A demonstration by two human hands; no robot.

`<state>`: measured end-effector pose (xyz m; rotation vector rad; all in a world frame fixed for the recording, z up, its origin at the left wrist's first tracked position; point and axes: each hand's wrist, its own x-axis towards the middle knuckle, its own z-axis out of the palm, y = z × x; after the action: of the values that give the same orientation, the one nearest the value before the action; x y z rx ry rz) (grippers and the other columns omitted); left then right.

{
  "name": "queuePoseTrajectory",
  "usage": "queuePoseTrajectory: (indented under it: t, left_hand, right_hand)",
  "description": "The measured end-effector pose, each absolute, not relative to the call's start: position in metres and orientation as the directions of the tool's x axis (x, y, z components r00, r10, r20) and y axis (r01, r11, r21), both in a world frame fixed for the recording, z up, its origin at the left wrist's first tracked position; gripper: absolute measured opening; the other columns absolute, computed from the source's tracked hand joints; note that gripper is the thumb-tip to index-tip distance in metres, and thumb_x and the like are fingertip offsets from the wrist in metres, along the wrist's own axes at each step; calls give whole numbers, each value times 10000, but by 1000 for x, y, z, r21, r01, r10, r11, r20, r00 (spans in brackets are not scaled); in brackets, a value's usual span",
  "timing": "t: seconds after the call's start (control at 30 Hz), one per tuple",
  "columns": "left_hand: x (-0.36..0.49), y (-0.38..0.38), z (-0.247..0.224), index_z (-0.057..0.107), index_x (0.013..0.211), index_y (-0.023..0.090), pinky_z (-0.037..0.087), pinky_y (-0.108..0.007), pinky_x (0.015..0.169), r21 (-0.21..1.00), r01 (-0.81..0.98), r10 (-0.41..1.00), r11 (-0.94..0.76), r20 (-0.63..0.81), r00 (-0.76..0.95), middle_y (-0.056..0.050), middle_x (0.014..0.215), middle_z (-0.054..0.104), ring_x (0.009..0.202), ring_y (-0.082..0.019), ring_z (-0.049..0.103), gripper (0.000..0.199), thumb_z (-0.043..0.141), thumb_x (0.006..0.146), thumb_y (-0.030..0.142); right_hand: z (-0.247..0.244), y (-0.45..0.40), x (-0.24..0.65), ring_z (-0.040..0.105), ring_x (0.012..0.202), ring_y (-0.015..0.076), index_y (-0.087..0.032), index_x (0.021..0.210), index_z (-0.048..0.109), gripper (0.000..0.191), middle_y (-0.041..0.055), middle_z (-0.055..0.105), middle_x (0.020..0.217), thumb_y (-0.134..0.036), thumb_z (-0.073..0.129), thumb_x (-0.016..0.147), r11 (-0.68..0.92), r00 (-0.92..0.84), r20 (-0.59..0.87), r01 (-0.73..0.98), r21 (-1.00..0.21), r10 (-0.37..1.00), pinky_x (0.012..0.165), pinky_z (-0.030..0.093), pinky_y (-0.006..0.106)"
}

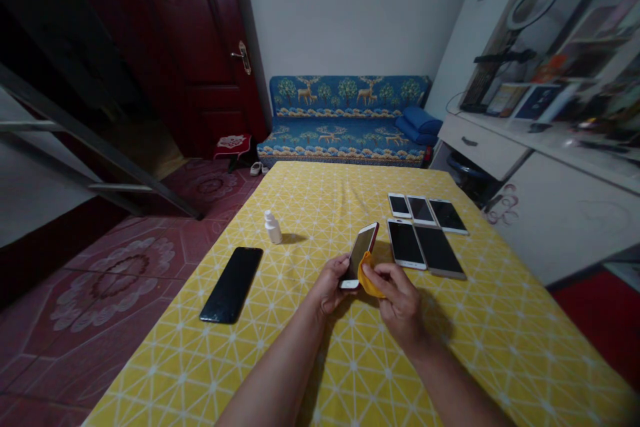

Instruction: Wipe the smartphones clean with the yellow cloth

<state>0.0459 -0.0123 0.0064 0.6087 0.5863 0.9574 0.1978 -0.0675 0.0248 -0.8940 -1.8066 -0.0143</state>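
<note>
My left hand [332,282] is closed around the lower left side of a white-fronted smartphone [362,250], which it holds tilted above the table. Pinched in my right hand [400,299] is a yellow cloth [369,278], touching the phone's lower right edge. To the right of the phone, several other smartphones lie face up in two rows, among them a white one [407,244] and a grey-framed one [440,251]. A larger black smartphone [232,285] lies alone on the left. A small white bottle [273,227] stands upright beyond it.
A yellow patterned tablecloth [310,193] covers the table. Behind it is a blue sofa [345,137] with deer on it. A white cabinet [565,207] borders the right side; a metal ladder [125,163] leans at the left near a dark red door [200,33].
</note>
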Motion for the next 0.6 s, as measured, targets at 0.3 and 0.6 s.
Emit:
queuePoseTrajectory:
  t: [0.3, 0.6]
  left_hand:
    - [46, -11, 12, 675, 963, 101, 593, -252, 558, 608, -664, 898, 435, -245, 365, -70, 838, 733, 662, -174, 695, 313, 807, 718, 244]
    - [43, -10, 11, 655, 1006, 33, 640, -261, 681, 451, -697, 824, 558, -202, 529, -150, 932, 755, 821, -220, 747, 240, 725, 806, 145]
  right_hand:
    - [20, -60, 204, 609, 861, 143, -331, 1315, 632, 624, 49, 593, 962, 59, 454, 862, 677, -58, 777, 534, -506, 627, 712, 514, 251]
    - [14, -51, 219, 615, 845, 152, -300, 1295, 653, 565, 38, 615, 933, 21, 480, 864, 584, 58, 738, 571, -577, 673, 715, 501, 253]
